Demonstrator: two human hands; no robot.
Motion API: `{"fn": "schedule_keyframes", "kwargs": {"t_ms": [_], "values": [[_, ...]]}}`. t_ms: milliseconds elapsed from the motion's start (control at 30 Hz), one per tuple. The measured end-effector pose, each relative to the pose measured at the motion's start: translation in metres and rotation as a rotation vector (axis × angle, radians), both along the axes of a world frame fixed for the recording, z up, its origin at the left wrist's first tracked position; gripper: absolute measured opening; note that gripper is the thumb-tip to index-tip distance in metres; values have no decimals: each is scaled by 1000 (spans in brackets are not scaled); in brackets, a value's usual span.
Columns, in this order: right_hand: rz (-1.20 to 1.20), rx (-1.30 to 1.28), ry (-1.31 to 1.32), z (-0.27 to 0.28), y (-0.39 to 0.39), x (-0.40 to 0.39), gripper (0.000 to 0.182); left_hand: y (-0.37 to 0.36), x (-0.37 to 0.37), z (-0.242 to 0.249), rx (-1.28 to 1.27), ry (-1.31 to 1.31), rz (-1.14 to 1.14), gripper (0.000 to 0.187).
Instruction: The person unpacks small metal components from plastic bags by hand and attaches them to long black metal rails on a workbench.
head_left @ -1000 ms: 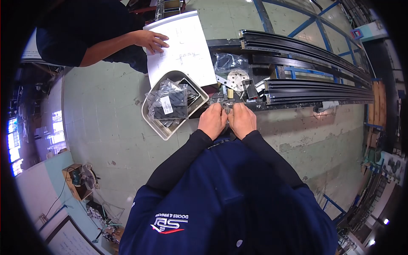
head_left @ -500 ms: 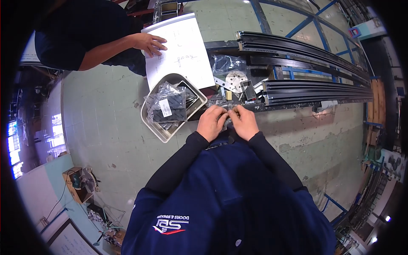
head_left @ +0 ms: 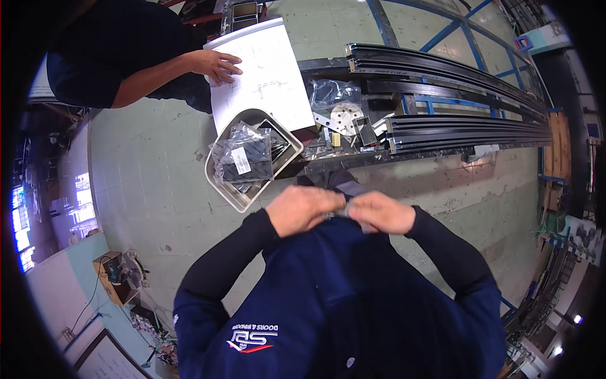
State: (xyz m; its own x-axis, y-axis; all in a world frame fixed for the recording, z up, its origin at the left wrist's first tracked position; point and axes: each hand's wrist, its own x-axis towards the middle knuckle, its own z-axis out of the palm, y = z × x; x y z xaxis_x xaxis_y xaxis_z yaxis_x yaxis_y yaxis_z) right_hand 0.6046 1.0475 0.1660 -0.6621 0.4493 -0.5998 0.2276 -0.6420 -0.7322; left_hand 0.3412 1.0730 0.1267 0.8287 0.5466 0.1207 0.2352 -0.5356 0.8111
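Note:
Close in front of my chest, my left hand [head_left: 305, 208] and my right hand [head_left: 384, 213] meet with their fingers closed. Between them is a small clear plastic bag [head_left: 341, 212], pinched from both sides. Motion blurs the fingertips, and what the bag contains cannot be made out. Just past my left hand, a beige bin [head_left: 237, 203] holds plastic-wrapped dark parts [head_left: 252, 156], one with a white label.
Another person's hand [head_left: 218, 66] rests on a large drawing sheet [head_left: 287, 95] beyond the bin. Black metal profiles [head_left: 467, 134] lie across the bench at right. A perforated disc [head_left: 346, 118] and small hardware lie beside them.
Both hands have come back from the bench edge toward my chest, with the plastic between them. My elbows have spread outward. The other person's hand stays on the sheet.

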Motion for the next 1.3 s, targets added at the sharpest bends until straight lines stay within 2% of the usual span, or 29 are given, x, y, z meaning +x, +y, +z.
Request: {"fn": "schedule_keyframes", "kwargs": {"t_ms": [133, 267, 400, 500, 567, 633, 700, 733, 767, 833, 867, 900, 967, 1000, 1033, 1100, 1133, 1167, 1233, 1267, 1300], "values": [[262, 167, 17, 46, 1, 15, 30, -15, -6, 31, 33, -56, -65, 34], [392, 403, -18, 77, 8, 31, 25, -21, -3, 41, 55, -95, -21, 34], [460, 413, -97, 99, 17, 40, 25, -26, -1, 47, 28, -101, 47, 35], [311, 375, -256, 97, 32, 34, 26, -23, 4, 42, -27, -65, 210, 37], [120, 742, -418, 53, 43, 37, 28, -19, 13, 14, 3, -33, 479, 30], [-235, 841, -498, 29, 48, 14, 27, -5, 31, 3, -151, -7, 714, 24], [-496, 780, -482, -3, 44, -15, 53, 9, 47, -9, -100, -89, 846, 22], [-535, 766, -458, -31, 43, -26, 51, 13, 49, -20, -173, -96, 821, 39], [-575, 746, -436, -50, 39, -33, 49, 12, 55, -24, -159, -122, 790, 47], [-715, 529, -297, -51, 40, -44, 42, 13, 63, -29, -123, -166, 722, 65], [-781, 418, -223, -51, 41, -47, 38, 14, 59, -26, -65, -131, 622, 85], [-805, 421, -215, -51, 43, -44, 31, 12, 53, -20, -53, -160, 568, 84], [-868, 424, -214, -52, 43, -24, 19, 9, 48, -17, -534, -334, 532, 84], [-825, 541, -247, -59, 45, -14, 17, 10, 49, -19, -559, -401, 593, 81], [-833, 492, -175, -62, 41, -7, 17, 13, 42, -18, -249, -231, 672, 77], [-842, 395, -24, -41, 40, -5, 17, 22, 38, -14, 192, -5, 822, 76], [-786, 381, -5, -41, 40, 0, 14, 30, 31, -38, -99, -161, 722, 70], [-825, 440, 21, -36, 40, -3, 13, 31, 29, -27, -652, -339, 591, 54], [-894, 558, 85, -22, 41, -14, 14, 31, 24, -23, -874, -433, 545, 39], [-881, 456, 136, -14, 42, -12, 20, 30, 22, -22, -839, -414, 567, 37], [-787, 539, 31, -10, 44, -7, 21, 28, 20, -21, -803, -396, 587, 36]]}}
